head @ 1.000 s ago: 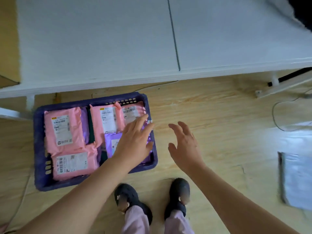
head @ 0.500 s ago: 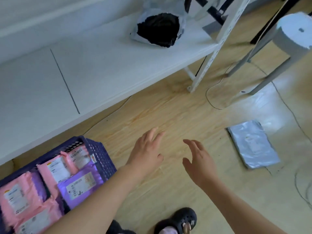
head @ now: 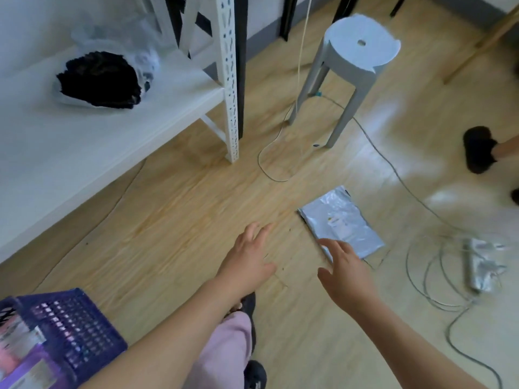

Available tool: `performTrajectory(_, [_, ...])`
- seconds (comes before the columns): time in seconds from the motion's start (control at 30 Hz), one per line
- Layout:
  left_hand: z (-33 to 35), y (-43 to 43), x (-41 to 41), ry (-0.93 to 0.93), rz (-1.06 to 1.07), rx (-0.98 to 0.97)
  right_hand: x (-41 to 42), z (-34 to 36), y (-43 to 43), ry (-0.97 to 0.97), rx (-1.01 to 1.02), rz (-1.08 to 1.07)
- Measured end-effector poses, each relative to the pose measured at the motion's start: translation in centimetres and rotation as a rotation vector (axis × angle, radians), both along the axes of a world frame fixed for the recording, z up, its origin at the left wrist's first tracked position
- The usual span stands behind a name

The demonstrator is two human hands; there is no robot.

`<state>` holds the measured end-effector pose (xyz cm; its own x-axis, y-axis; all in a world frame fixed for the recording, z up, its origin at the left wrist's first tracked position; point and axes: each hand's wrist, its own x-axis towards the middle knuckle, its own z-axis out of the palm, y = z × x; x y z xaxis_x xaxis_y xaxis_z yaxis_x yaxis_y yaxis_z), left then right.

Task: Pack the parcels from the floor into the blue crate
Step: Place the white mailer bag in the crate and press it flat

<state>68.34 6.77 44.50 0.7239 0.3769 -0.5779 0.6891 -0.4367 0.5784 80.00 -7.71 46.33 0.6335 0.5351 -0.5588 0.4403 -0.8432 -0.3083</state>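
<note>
Right hand [head: 345, 273]: fingers straight and spread, holding nothing. The fingertips overlap the near edge of the silver-grey mailer parcel [head: 341, 223]; contact cannot be told.
Left hand [head: 247, 256]: fingers splayed, empty, over bare floor just left of that parcel.
The parcel lies flat on the floor, well apart from the blue crate [head: 73, 324] at lower left beside the left forearm. The crate holds pink and purple parcels [head: 19, 363].

Around: a grey cable [head: 400, 178] runs past the parcel's right side to loose coils and a power strip [head: 483, 265]. A pale plastic stool [head: 356, 49] stands beyond. The white metal rack [head: 229, 80] has a low shelf [head: 84, 136] carrying a clear bag of something black [head: 98, 80]. Another person's foot in a black fuzzy slipper [head: 477, 148] is at the right edge.

Surface: light wood-plank floor [head: 182, 209], with glare on the right.

Writing: white labels on the crate parcels and a small one on the grey parcel, all too blurred to read.
</note>
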Motion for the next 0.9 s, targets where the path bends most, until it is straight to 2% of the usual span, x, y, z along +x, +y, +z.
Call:
performTrajectory(0.2, [-1.5,1.8,11.9,0.01,0.036,-0.06,11.0,-1.1,0.6,0.018,-0.054,-0.064])
performTrajectory(0.4, [-5.0,3.7,22.9,0.035,0.175,-0.11,22.8,-5.1,1.3,0.07,-0.106,-0.131])
performTrajectory(0.53, [-8.9,3.2,27.0,0.09,0.231,-0.13,27.9,-8.8,1.5,0.102,-0.097,-0.15])
performTrajectory(0.73, [-15.9,0.0,30.2,0.208,0.37,-0.225,33.7,-16.0,0.3,0.155,-0.201,-0.033])
performTrajectory(0.9, [-23.0,-3.2,32.2,0.246,0.566,-0.254,37.8,-22.9,-0.9,0.192,-0.23,0.064])
